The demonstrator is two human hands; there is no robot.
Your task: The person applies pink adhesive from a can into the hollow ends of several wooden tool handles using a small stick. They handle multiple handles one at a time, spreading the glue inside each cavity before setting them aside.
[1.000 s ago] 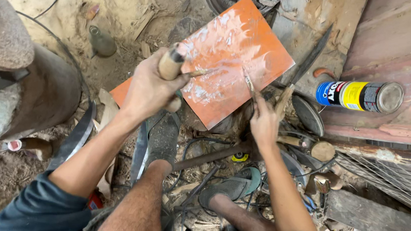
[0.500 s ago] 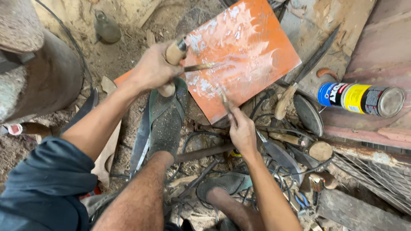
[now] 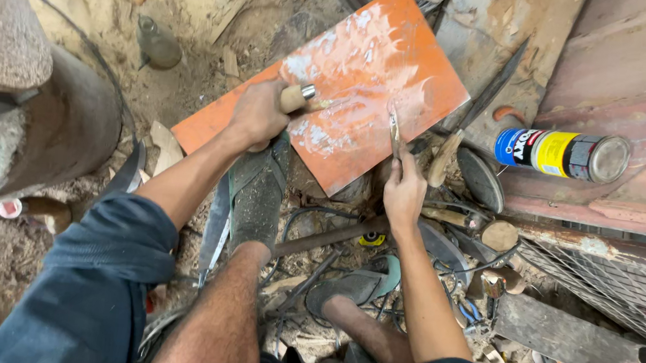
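An orange tile [image 3: 395, 49], smeared with white paste, lies tilted on the dusty ground in front of me. My left hand [image 3: 258, 113] grips the pale wooden handle [image 3: 294, 97] of a tool whose metal end rests on the tile. My right hand [image 3: 404, 188] holds a thin metal blade [image 3: 394, 130] upright against the tile's near edge. My left foot in a worn sandal [image 3: 259, 192] presses beside the tile's lower edge.
A blue and yellow spray can [image 3: 563, 153] lies on its side at the right on a rusty slab. A long knife [image 3: 472, 116] lies by the tile. A glass bottle [image 3: 157, 42] lies in the sand. A large drum [image 3: 29, 105] stands left. Scrap tools litter the ground.
My view has shifted downward. The right hand has moved left along the tile's near edge with the blade. The left hand stays on the wooden handle, its tool end still on the tile.
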